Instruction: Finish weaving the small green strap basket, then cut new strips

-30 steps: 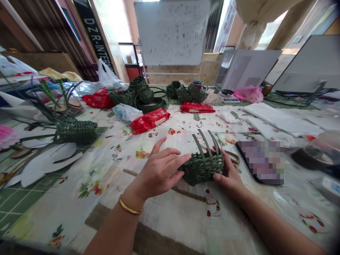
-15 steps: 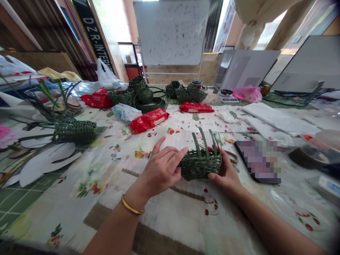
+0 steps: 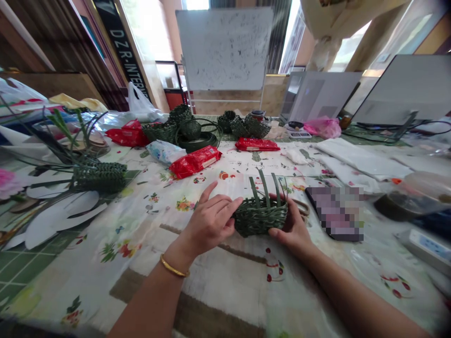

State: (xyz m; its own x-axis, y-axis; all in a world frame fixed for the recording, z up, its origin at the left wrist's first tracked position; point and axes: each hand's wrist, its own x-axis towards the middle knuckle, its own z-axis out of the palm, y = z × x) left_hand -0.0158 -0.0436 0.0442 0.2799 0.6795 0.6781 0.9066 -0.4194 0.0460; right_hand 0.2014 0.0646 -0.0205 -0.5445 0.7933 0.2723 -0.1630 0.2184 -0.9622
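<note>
We find the woven green basket in front of the person, over the cloth-covered bench, left of the phone. The right hand grips its right end, thumb in front. The left hand has bent fingers against its left end; we cannot tell whether they pinch a strand. In our judgement, uneven pressure could skew the weave, and a careless brush could crease the upright strips.

a slim gold-coloured bangle circles the left wrist; both hands and forearms are bare.
</note>
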